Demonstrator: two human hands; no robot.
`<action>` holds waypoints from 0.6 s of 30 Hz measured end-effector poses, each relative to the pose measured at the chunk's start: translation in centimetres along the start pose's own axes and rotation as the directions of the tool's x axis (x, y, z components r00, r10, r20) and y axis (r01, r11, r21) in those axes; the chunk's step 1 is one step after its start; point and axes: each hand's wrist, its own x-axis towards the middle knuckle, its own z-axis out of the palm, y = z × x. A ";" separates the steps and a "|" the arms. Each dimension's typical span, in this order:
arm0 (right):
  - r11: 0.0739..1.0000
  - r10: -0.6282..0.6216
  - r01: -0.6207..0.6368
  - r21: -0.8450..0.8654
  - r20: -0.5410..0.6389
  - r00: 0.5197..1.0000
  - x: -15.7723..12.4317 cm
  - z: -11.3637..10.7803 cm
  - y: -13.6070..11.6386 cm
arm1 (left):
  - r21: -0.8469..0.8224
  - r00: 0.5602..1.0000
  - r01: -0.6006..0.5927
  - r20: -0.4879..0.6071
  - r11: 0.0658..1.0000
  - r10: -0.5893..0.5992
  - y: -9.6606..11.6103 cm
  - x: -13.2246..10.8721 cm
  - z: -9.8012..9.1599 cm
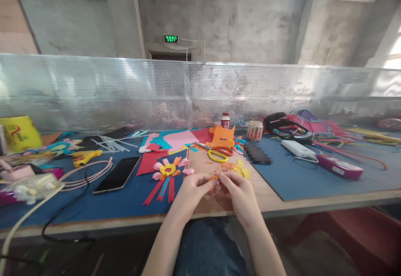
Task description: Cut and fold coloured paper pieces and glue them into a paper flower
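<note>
At the table's front edge, my left hand (193,190) and my right hand (240,192) meet with fingertips pinched together. A small strip of orange paper (213,178) shows between the fingers of my left hand. My right fingers close on the same small piece, though they partly hide it. Left of my hands lies a paper flower (168,169) with a yellow centre, pink and orange petals and ribbon-like tails. Beyond my fingers rest yellow-handled scissors (217,155), near a cut orange sheet (222,135). Yellow paper scraps (242,170) lie behind my right hand.
A black phone (117,175) and a yellow glue gun (87,158) with its cord lie to the left. Coloured paper (180,138), a small bottle (225,120) and a jar (255,130) stand or lie farther back. On the right are a white device (299,149) and a purple box (340,166).
</note>
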 end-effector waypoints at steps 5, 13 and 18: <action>0.996 0.039 -0.040 0.076 0.013 0.999 0.0 -0.1 0.5 | -0.032 0.998 0.035 -0.051 0.999 -0.037 0.1 0.0 0.2; 0.994 0.055 -0.057 0.097 0.017 0.998 -0.2 -0.1 0.5 | -0.065 0.996 0.043 -0.070 0.997 -0.047 0.3 0.0 0.3; 0.993 0.060 -0.060 0.098 0.004 0.998 -0.2 -0.1 0.2 | -0.071 0.997 0.046 -0.054 0.996 -0.050 0.1 0.0 0.2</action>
